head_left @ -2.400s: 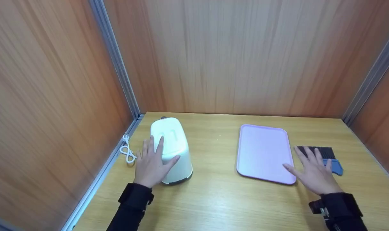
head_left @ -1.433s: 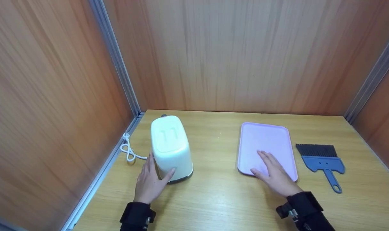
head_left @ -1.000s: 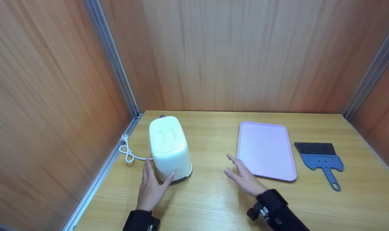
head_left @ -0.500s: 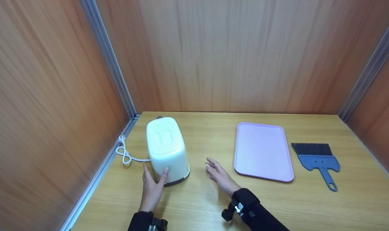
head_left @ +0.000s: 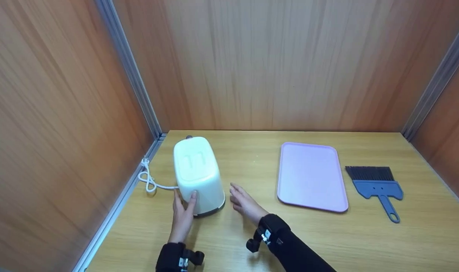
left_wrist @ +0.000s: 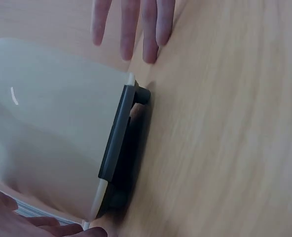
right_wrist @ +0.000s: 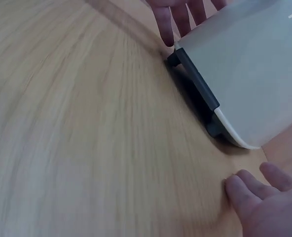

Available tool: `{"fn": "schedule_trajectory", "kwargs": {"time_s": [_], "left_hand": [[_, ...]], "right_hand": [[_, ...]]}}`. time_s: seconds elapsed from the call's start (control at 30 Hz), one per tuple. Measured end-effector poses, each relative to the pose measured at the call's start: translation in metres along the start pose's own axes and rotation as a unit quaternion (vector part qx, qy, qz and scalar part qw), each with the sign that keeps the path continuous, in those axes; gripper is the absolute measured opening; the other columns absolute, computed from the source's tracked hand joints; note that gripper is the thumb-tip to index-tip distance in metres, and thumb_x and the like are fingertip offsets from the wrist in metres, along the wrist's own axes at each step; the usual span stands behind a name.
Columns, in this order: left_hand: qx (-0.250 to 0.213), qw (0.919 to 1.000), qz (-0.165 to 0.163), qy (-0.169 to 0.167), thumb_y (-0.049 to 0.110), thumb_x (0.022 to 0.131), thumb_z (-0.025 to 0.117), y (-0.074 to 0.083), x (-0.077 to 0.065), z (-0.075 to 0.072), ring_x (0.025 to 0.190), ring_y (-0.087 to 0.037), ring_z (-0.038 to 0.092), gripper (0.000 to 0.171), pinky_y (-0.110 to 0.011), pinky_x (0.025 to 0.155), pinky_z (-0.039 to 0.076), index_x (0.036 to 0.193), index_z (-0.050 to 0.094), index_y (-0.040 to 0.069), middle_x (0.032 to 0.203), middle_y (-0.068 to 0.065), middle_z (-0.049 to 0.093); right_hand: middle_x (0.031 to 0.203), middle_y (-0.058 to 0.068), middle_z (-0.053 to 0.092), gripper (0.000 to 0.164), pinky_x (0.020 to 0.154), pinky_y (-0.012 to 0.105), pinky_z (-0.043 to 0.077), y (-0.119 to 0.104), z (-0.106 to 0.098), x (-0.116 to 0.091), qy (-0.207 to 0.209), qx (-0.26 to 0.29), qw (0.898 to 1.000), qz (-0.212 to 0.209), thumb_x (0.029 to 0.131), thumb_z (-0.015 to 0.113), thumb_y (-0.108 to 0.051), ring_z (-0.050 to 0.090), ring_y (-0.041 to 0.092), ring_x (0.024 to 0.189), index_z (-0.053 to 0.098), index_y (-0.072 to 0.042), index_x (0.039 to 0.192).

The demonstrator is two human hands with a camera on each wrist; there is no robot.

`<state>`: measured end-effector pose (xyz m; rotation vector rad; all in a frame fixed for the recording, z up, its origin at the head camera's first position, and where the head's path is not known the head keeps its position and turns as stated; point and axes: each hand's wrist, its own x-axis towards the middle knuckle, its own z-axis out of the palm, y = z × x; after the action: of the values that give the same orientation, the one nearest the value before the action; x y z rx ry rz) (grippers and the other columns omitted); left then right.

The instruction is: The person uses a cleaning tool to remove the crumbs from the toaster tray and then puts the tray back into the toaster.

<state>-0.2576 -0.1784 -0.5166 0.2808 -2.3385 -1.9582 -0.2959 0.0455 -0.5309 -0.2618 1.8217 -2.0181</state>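
I see the right hand (head_left: 248, 204) with its fingers fairly straight and close together; over the last couple of seconds it has come across from the blue brush (head_left: 377, 187), past the purple tray (head_left: 312, 175), to the right side of what I take for a white toaster (head_left: 197, 172), and the right wrist view shows a gap between them. The left hand (head_left: 183, 219) has drawn back from the toaster's top to its near left corner, thumb spread from the fingers, thumb over the near end and fingers along the left side; how firmly it touches I cannot tell. I judge that the work has settled on the toaster, flanked from both sides but not yet held between two hands. It hasn't visibly shifted: it stands upright on dark feet (left_wrist: 142, 96) on the left part of the table (head_left: 327, 234), its long axis running from the near side toward the back wall (head_left: 275, 68), far end swung slightly left. A dark knob (head_left: 189, 137) shows at that far end, and a white cord (head_left: 165, 187) trails from the left side toward the left wall (head_left: 63, 113). Farther out, the tray lies flat, and beyond it the brush points its bristles away, handle (head_left: 389, 208) nearer me, both where they were
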Motion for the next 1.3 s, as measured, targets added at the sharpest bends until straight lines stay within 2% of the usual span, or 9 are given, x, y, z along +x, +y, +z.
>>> {"fn": "schedule_trajectory", "kwargs": {"time_s": [0.23, 0.3, 0.37, 0.5, 0.67, 0.77, 0.93, 1.1, 1.3], "left_hand": [[-0.045, 0.9975, 0.053, 0.013, 0.051, 0.100, 0.049, 0.000, 0.009, 0.004, 0.151, -0.033, 0.003, 0.088, -0.053, 0.121, 0.008, 0.158, -0.007, 0.016, 0.165, -0.015, 0.001], [-0.048, 0.9977, 0.044, 0.016, 0.051, 0.099, 0.050, -0.001, 0.010, 0.003, 0.150, -0.035, 0.004, 0.090, -0.053, 0.121, 0.008, 0.158, -0.008, 0.014, 0.164, -0.016, 0.000], [-0.053, 0.9982, 0.021, 0.018, 0.053, 0.098, 0.052, -0.002, 0.012, 0.002, 0.150, -0.037, 0.002, 0.095, -0.053, 0.121, 0.008, 0.157, -0.012, 0.014, 0.164, -0.017, -0.006], [-0.058, 0.9981, -0.010, 0.017, 0.055, 0.093, 0.058, -0.002, 0.014, -0.003, 0.149, -0.041, 0.001, 0.104, -0.056, 0.120, 0.007, 0.155, -0.018, 0.020, 0.163, -0.018, -0.011], [-0.050, 0.9986, 0.005, 0.018, 0.049, 0.092, 0.065, -0.006, 0.016, -0.003, 0.150, -0.038, 0.000, 0.105, -0.057, 0.119, 0.002, 0.156, -0.014, 0.022, 0.164, -0.017, -0.009], [-0.035, 0.9987, 0.025, 0.027, 0.045, 0.091, 0.067, -0.007, 0.016, -0.001, 0.150, -0.038, 0.001, 0.104, -0.056, 0.120, 0.003, 0.158, -0.010, 0.020, 0.164, -0.017, -0.005], [-0.006, 0.9983, 0.048, 0.033, 0.046, 0.091, 0.068, -0.008, 0.017, 0.000, 0.149, -0.039, 0.007, 0.103, -0.056, 0.120, 0.007, 0.159, -0.005, 0.018, 0.164, -0.017, 0.004], [0.003, 0.9988, 0.041, 0.028, 0.048, 0.090, 0.068, -0.005, 0.019, 0.000, 0.150, -0.037, 0.010, 0.102, -0.058, 0.119, 0.006, 0.159, -0.002, 0.021, 0.164, -0.015, 0.010], [0.002, 0.9982, 0.052, 0.031, 0.049, 0.089, 0.069, -0.003, 0.020, 0.003, 0.149, -0.037, 0.013, 0.100, -0.059, 0.118, 0.010, 0.159, 0.002, 0.023, 0.164, -0.014, 0.013]], "right_hand": [[0.162, 0.022, 0.007, 0.076, 0.118, 0.058, 0.016, -0.006, 0.020, 0.009, -0.032, 0.021, 0.999, 0.003, 0.104, 0.035, -0.052, 0.016, 0.044, 0.146, 0.004, -0.010, 0.158], [0.162, 0.023, 0.006, 0.078, 0.118, 0.058, 0.015, -0.005, 0.022, 0.010, -0.036, 0.027, 0.999, 0.005, 0.103, 0.036, -0.054, 0.015, 0.045, 0.146, 0.003, -0.010, 0.158], [0.162, 0.022, 0.005, 0.081, 0.118, 0.058, 0.015, -0.005, 0.024, 0.011, -0.036, 0.031, 0.999, 0.004, 0.102, 0.037, -0.056, 0.014, 0.045, 0.146, 0.002, -0.010, 0.158], [0.163, 0.019, 0.002, 0.084, 0.118, 0.057, 0.014, -0.006, 0.024, 0.012, -0.029, 0.046, 0.999, -0.004, 0.101, 0.040, -0.057, 0.013, 0.043, 0.147, 0.000, -0.012, 0.158], [0.163, 0.019, -0.001, 0.081, 0.118, 0.057, 0.012, -0.005, 0.025, 0.013, -0.026, 0.057, 0.998, -0.006, 0.102, 0.040, -0.053, 0.008, 0.042, 0.148, -0.002, -0.012, 0.158], [0.163, 0.020, -0.003, 0.082, 0.117, 0.060, 0.016, -0.004, 0.028, 0.013, -0.024, 0.048, 0.999, -0.011, 0.101, 0.043, -0.053, 0.005, 0.042, 0.148, 0.001, -0.012, 0.159], [0.163, 0.020, 0.004, 0.079, 0.114, 0.059, 0.027, -0.006, 0.036, 0.015, -0.012, 0.036, 0.999, -0.031, 0.101, 0.047, -0.052, 0.016, 0.042, 0.147, 0.009, -0.014, 0.159], [0.163, 0.019, 0.009, 0.078, 0.113, 0.056, 0.031, -0.009, 0.040, 0.016, 0.014, 0.029, 0.998, -0.048, 0.101, 0.048, -0.050, 0.025, 0.043, 0.144, 0.012, -0.012, 0.158], [0.162, 0.020, 0.014, 0.080, 0.111, 0.054, 0.034, -0.012, 0.041, 0.016, 0.044, 0.027, 0.997, -0.049, 0.099, 0.051, -0.050, 0.029, 0.043, 0.142, 0.014, -0.009, 0.158]]}}
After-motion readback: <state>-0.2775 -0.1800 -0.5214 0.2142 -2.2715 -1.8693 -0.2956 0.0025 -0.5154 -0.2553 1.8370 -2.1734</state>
